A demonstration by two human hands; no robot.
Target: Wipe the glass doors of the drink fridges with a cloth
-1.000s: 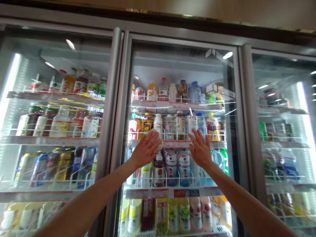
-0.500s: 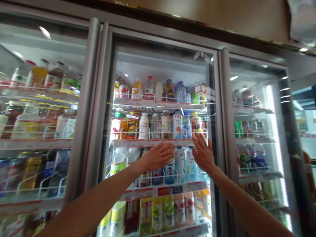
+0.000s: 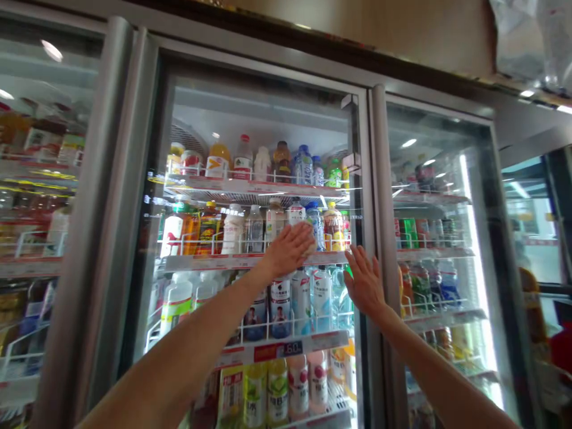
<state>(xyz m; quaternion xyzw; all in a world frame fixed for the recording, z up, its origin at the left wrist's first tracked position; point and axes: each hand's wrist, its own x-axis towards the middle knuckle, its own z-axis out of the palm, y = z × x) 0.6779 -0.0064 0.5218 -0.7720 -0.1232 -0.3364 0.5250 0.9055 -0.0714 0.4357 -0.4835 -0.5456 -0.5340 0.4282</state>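
Observation:
I face a glass-doored drinks fridge. My left hand [image 3: 289,249] lies flat on the glass of the middle door [image 3: 259,119], fingers stretched out and together, over the second shelf [image 3: 210,261] of bottles; whatever may be under the palm is hidden. My right hand [image 3: 364,283] presses on the same glass with fingers spread, at the door's right edge beside the metal door post [image 3: 379,179]. Behind the glass stand rows of bottles [image 3: 277,158] on several white wire shelves.
More glass fridge doors flank the middle one, the left door [image 3: 49,179] with bottles and cans, the right door [image 3: 438,238] with cans. A metal frame [image 3: 102,208] divides left from middle. A figure in red [image 3: 560,351] stands at the far right.
Both hands have slid rightwards across the middle door's glass, the left one also rising to the second shelf. My view has swung right, bringing the right door and shop side into sight.

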